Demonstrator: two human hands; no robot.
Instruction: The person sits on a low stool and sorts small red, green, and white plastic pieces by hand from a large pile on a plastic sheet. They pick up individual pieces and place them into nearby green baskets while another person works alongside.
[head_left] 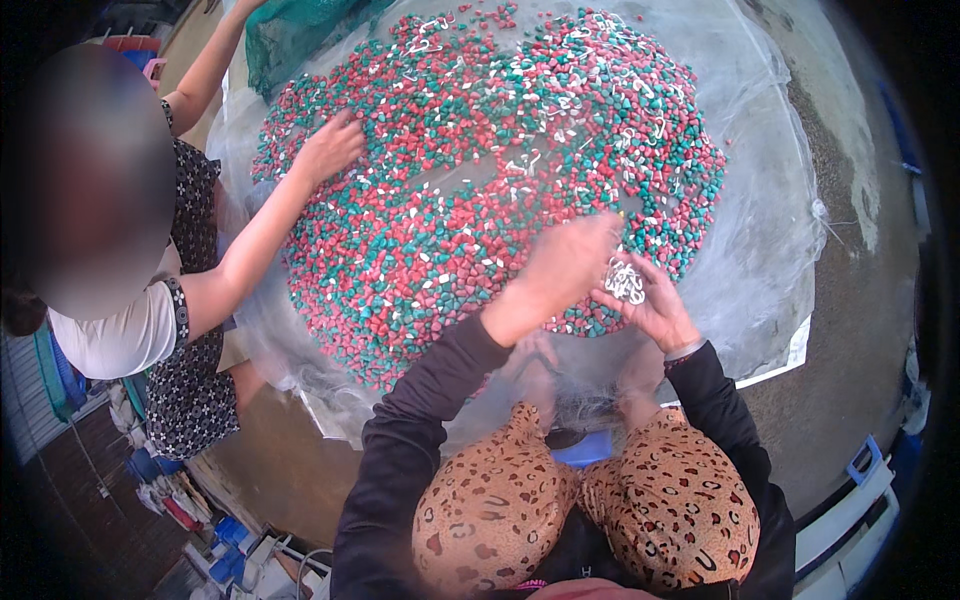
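Observation:
My right hand [662,312] is cupped, palm up, round a bunch of small white curved hook-like pieces [625,283]. Just above and to its left is my left hand [575,258], smeared by motion, so what its fingers hold, if anything, does not show. Both hands are over the near right part of a wide spread of small red and green pieces [430,270]. More white hook-like pieces [530,160] lie scattered among them, mostly toward the far side and the right.
A translucent plastic sheet [770,200] lies under the pieces. At the left, a co-worker's hand [335,148] reaches over the spread. Green netting [290,45] is bunched at the far left. Something blue [585,450] shows between my legs; a pale plastic chair [850,515] stands lower right.

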